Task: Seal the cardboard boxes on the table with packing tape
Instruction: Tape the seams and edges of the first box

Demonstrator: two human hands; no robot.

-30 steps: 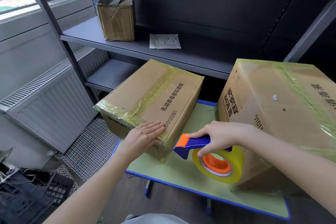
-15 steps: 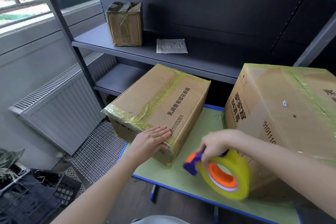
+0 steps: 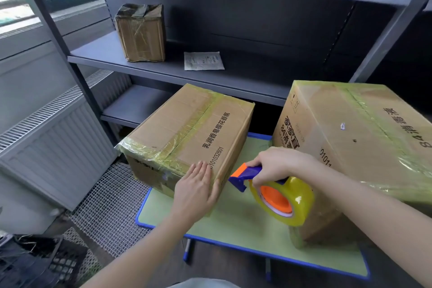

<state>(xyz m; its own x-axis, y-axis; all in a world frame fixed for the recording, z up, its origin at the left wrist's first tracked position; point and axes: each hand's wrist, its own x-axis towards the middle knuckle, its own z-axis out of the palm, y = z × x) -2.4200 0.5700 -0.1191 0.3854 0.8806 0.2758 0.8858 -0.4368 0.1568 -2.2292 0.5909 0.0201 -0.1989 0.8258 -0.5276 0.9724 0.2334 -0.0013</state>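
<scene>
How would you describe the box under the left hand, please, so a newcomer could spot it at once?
Find the green table in front of the grey shelves. Two taped boxes stand on it; this is the left box, with the left hand on its near corner. It is smaller and lower than the right box.

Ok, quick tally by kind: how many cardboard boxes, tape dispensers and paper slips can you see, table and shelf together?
Cardboard boxes: 3, two on the table, one on the shelf
Tape dispenser: 1, held in the right hand
Paper slip: 1, on the shelf
Total: 5
</scene>
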